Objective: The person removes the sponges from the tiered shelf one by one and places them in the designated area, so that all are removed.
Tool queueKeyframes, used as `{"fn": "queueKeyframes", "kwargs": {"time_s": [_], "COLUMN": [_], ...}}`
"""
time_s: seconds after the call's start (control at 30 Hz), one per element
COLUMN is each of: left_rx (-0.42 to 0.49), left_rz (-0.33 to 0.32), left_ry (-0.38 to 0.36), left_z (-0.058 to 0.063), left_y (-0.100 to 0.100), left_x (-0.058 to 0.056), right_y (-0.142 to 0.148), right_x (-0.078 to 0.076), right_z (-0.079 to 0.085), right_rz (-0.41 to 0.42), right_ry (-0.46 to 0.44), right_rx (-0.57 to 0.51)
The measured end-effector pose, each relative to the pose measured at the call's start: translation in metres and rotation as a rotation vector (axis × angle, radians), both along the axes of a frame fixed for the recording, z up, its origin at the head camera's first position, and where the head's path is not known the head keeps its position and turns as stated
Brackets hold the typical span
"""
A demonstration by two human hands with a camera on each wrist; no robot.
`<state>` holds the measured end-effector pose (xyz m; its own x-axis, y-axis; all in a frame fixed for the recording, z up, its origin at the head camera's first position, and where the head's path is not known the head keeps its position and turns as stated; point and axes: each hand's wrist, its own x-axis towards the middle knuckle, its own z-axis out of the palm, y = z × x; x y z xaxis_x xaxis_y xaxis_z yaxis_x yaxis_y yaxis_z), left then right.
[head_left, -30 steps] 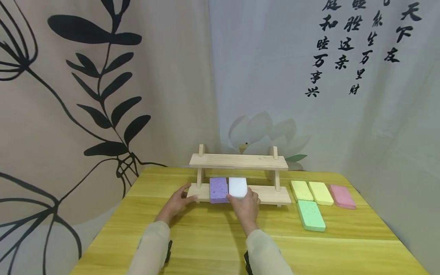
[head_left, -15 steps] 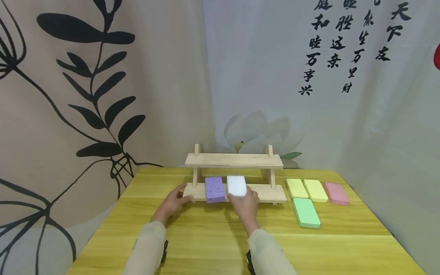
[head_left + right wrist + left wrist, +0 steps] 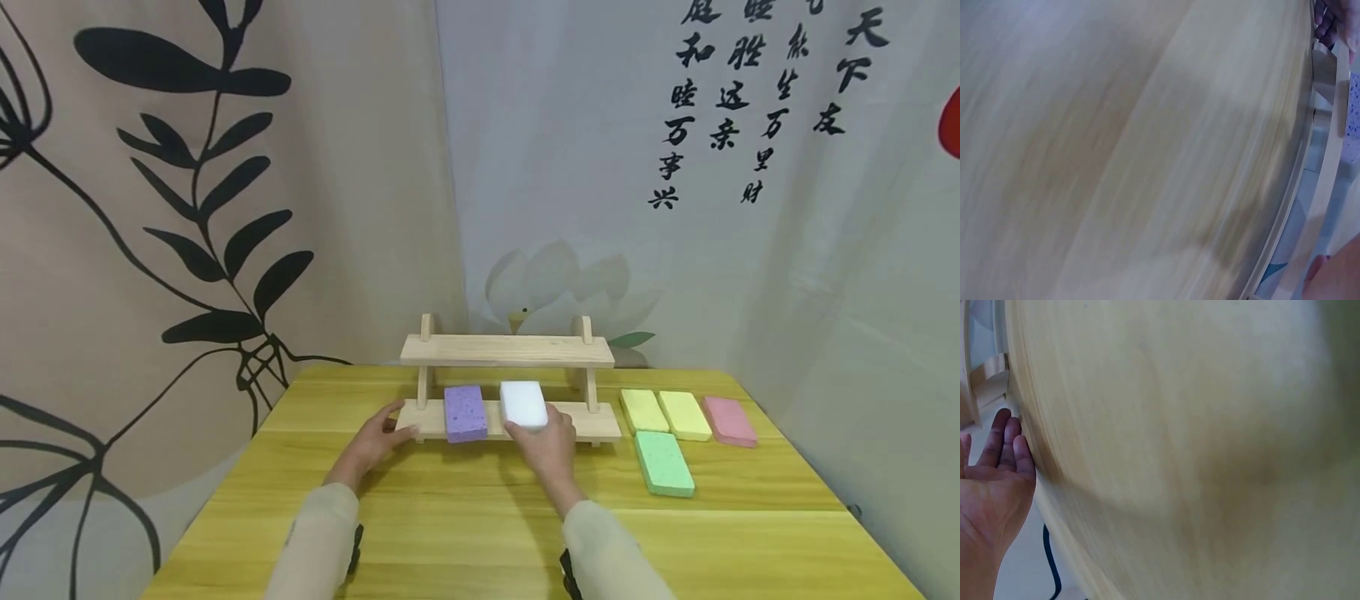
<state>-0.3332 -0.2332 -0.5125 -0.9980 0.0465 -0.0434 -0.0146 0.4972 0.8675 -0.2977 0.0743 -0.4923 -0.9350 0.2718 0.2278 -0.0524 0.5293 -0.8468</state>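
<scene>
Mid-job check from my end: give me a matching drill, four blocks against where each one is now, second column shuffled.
1. Purple block
2. Green block
3. White block
4. Pink block

A. Held by the right hand
B. Farthest right of all the blocks
C. On the lower shelf, not held
D. Just in front of the yellow blocks

Pairs: 1-C, 2-D, 3-A, 4-B

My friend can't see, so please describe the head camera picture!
A person's right hand holds a white block beside a purple block at a wooden rack; the left hand holds its left end. Yellow, green and pink blocks lie at right.
</scene>
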Motion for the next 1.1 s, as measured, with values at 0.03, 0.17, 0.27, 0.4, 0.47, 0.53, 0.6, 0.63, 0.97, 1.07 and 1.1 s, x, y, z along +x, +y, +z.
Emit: {"fn": "queueKeyframes", "kwargs": {"time_s": [0.03,0.17,0.27,0.4,0.47,0.53,0.6,0.63,0.97,1.07,1.1], "left_rx": [0.000,-0.008,-0.003,0.010,0.017,0.012,0.010,0.011,0.000,-0.006,-0.010], "left_rz": [0.002,-0.003,-0.001,-0.005,-0.002,-0.007,-0.012,-0.007,0.003,0.006,0.002], "left_ry": [0.000,-0.001,-0.003,-0.002,-0.002,0.002,0.007,0.004,0.005,0.004,0.006], "left_z": [0.000,0.001,0.001,0.001,0.000,0.000,0.000,0.000,-0.002,-0.001,-0.001], "left_y": [0.000,0.000,0.000,0.000,-0.001,-0.001,-0.001,-0.002,-0.002,-0.003,-0.003], "left_x": [0.000,0.000,0.001,0.002,0.001,0.001,0.001,0.000,-0.001,-0.001,-0.001], "right_y": [0.001,0.005,0.010,0.019,0.023,0.028,0.033,0.036,0.072,0.081,0.084], "right_x": [0.000,0.002,0.003,0.004,0.005,0.005,0.007,0.007,0.014,0.016,0.018], "right_z": [0.000,0.000,-0.001,-0.001,-0.001,0.001,0.003,0.004,0.007,0.007,0.008], "right_rz": [0.007,0.034,0.050,0.060,0.058,0.056,0.058,0.059,0.071,0.074,0.077], "right_ry": [0.003,0.003,0.020,0.029,0.022,0.013,0.011,0.006,-0.018,-0.023,-0.026], "right_rx": [0.003,-0.007,-0.008,-0.012,-0.005,0.003,0.007,0.006,0.021,0.032,0.033]}}
